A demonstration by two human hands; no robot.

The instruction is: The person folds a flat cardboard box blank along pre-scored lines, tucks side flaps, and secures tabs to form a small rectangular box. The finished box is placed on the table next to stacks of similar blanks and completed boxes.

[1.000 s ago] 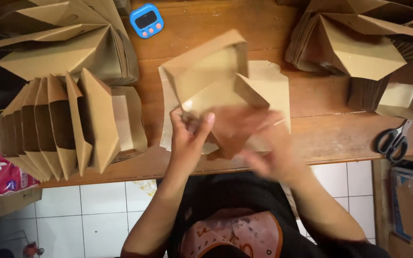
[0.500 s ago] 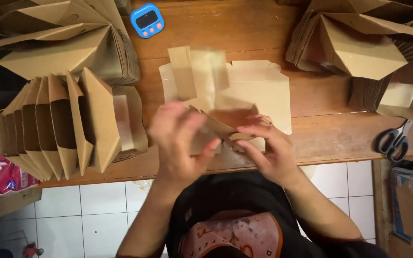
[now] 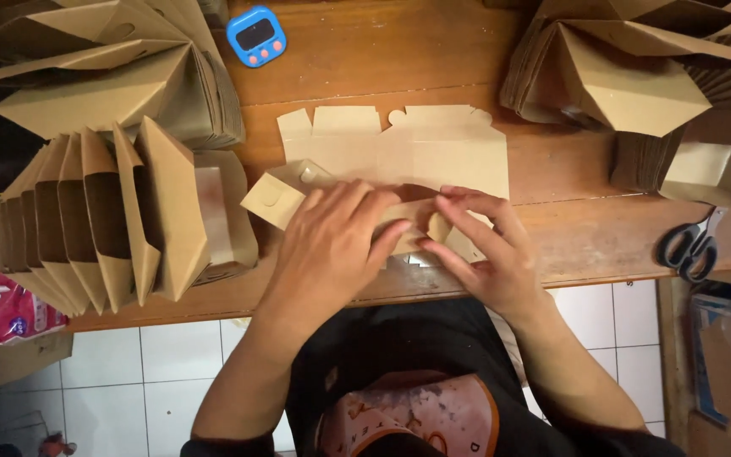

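Observation:
A flat brown cardboard box blank (image 3: 399, 152) lies on the wooden table (image 3: 365, 68), its tabbed edge toward the far side. My left hand (image 3: 332, 245) presses down on its near folded flap, fingers spread over the cardboard. My right hand (image 3: 484, 254) pinches the same folded edge just to the right, fingertips nearly meeting those of the left hand. A small flap with a round cut-out (image 3: 277, 195) sticks out left of my left hand.
Nested folded brown boxes (image 3: 112, 220) stand in a row at the left, with more stacked at the far left (image 3: 103, 76) and far right (image 3: 636, 76). A blue timer (image 3: 257, 35) sits at the back. Black scissors (image 3: 691, 245) lie at the right edge.
The cardboard piece was held up and half-formed a second ago; it has been flattened onto the table and both hands have come down onto its near edge.

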